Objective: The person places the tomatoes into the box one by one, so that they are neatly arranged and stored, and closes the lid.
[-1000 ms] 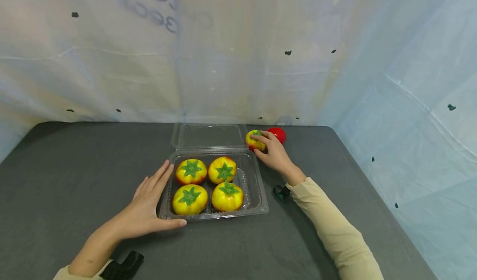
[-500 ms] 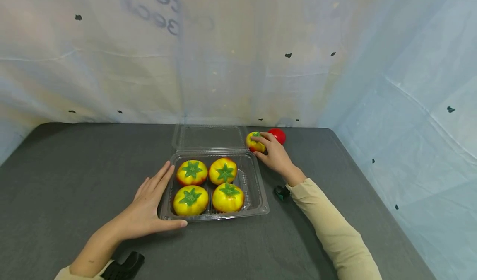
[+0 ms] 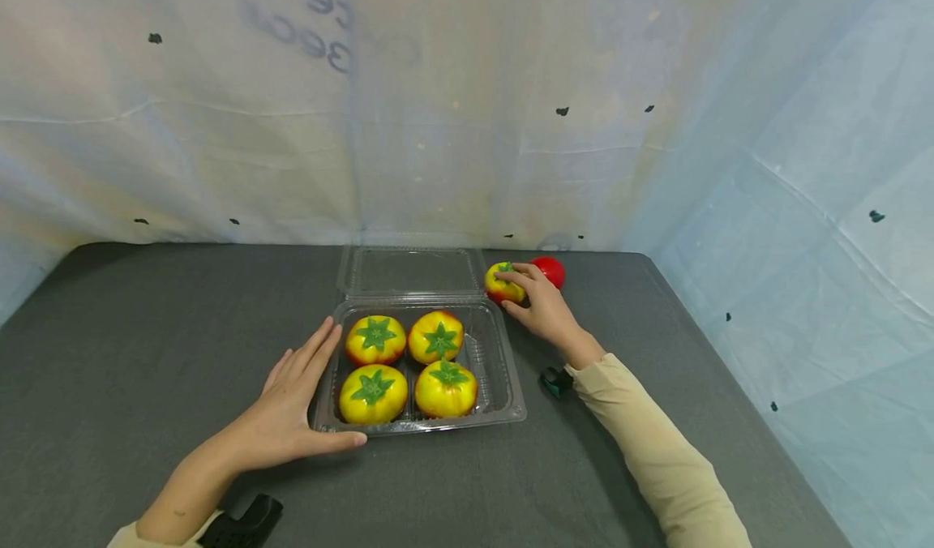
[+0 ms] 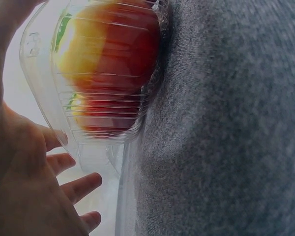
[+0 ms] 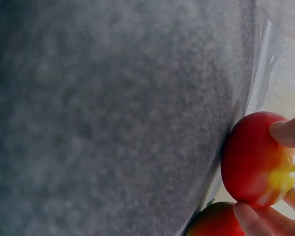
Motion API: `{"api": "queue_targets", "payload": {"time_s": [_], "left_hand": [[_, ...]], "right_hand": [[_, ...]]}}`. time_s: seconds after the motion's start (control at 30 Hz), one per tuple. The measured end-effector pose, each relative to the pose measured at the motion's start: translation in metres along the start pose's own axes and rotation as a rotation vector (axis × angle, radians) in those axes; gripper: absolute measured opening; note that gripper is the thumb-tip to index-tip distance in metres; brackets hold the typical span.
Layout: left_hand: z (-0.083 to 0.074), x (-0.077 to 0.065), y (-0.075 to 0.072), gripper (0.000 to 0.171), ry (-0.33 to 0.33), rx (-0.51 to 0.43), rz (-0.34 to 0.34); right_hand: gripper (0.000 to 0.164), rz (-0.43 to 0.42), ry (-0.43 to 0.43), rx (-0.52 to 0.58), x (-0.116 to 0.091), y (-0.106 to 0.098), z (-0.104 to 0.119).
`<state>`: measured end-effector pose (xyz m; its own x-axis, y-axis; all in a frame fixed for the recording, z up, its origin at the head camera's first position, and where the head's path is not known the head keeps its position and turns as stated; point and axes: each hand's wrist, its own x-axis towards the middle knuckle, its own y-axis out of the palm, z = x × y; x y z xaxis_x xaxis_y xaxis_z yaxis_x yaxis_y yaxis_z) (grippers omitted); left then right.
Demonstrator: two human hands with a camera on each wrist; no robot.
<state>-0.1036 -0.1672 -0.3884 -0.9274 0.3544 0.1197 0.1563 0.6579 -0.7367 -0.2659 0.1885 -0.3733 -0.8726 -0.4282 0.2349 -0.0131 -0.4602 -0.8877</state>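
Four compartments' worth of clear plastic container [image 3: 499, 386] holds several yellow-and-red toy tomatoes [image 3: 374, 394] with green star-shaped tops. My left hand [image 3: 295, 406] spreads along its left side, fingertips at the rim and thumb along the front edge. In the left wrist view the fingers [image 4: 81, 188] extend beside the clear wall. Beyond the container's back right corner, my right hand [image 3: 543, 309] grips another yellow-and-red tomato [image 3: 503, 284]. The right wrist view shows thumb and fingers on opposite sides of this tomato [image 5: 255, 162], low by the grey tabletop.
Behind the container its clear lid [image 3: 412, 272] lies folded back. A red tomato [image 3: 550, 271] sits just past my right hand, partly hidden by it. Pale sheeting [image 3: 438, 126] hangs along the back and right of the grey table [image 3: 182, 329].
My right hand and the gripped tomato have shifted very slightly right and toward me, and the red tomato shows a little farther right. My left hand stays at the container.
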Motion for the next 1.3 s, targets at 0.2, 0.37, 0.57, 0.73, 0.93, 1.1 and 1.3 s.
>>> {"api": "queue_targets", "payload": {"time_s": [0.2,0.37,0.57,0.73,0.93,1.1,1.3], "left_hand": [[0.002,0.0,0.0,0.124,-0.001,0.007,0.001],[0.002,-0.001,-0.001,0.124,0.004,0.009,-0.001],[0.002,-0.001,-0.002,0.123,0.007,0.005,-0.002],[0.002,-0.001,-0.002,0.123,0.008,0.007,-0.003],[0.001,-0.002,-0.003,0.123,0.006,0.01,-0.001],[0.002,-0.002,-0.003,0.124,0.004,0.012,-0.006],[0.002,-0.002,-0.002,0.124,0.002,0.013,-0.006]], "right_hand": [[0.044,0.013,-0.015,-0.016,-0.007,-0.004,0.0],[0.044,0.001,-0.028,-0.009,-0.014,-0.007,0.001],[0.043,-0.001,-0.034,0.005,-0.022,-0.01,0.0],[0.045,-0.011,-0.034,0.01,-0.029,-0.013,0.0],[0.046,-0.032,-0.046,0.017,-0.035,-0.016,0.001],[0.048,-0.042,-0.06,0.035,-0.037,-0.018,0.001],[0.047,-0.063,-0.071,0.04,-0.041,-0.021,0.002]]}}
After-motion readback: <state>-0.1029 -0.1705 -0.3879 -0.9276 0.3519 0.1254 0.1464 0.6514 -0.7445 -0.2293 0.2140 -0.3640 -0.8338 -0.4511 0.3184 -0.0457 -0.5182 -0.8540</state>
